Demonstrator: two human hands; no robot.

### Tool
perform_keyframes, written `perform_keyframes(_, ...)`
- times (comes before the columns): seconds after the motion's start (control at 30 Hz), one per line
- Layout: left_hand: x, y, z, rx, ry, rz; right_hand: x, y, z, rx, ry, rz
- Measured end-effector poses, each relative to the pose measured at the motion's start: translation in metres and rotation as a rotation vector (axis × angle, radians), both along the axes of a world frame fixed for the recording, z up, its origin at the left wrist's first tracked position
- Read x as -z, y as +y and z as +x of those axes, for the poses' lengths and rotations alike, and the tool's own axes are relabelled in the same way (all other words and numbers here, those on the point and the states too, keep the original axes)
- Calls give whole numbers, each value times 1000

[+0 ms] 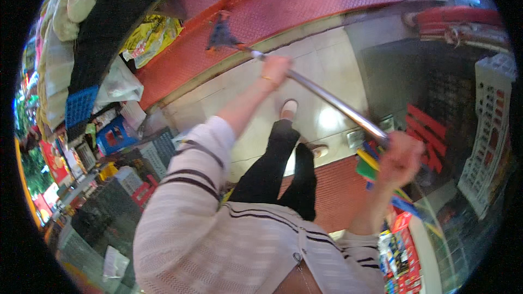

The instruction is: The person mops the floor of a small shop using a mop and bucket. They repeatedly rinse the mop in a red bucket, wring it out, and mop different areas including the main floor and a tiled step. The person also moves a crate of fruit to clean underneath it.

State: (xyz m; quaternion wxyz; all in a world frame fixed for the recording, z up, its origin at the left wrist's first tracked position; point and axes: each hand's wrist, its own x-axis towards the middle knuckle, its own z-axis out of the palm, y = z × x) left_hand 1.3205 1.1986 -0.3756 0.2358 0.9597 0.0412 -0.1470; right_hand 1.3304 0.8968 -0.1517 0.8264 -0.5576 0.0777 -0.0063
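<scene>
A mop with a shiny metal pole slants across in front of me. My left hand is closed around the pole near its head end. At the other end, my right hand grips the top of the pole. The dark, roughly triangular mop head is over a red textured mat; blur leaves its exact kind and its contact with the mat unclear. Between the hands and below them lies the pale tiled floor, where my two shoes stand.
A yellow plastic bag and a whitish bag sit left of the mat. Glass display cases with goods flank my left. Another red mat lies behind my feet. On the right are a dark glossy surface and a white rack.
</scene>
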Motion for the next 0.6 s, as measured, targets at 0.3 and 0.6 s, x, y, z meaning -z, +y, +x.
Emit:
perform_keyframes(0.3, -19, -103, 72, 83, 110, -3, -56, -65, 26, 161, -4, -187)
perform_keyframes(0.6, -77, -154, 97, 219, 49, -230, -113, -106, 34, 76, -238, -95)
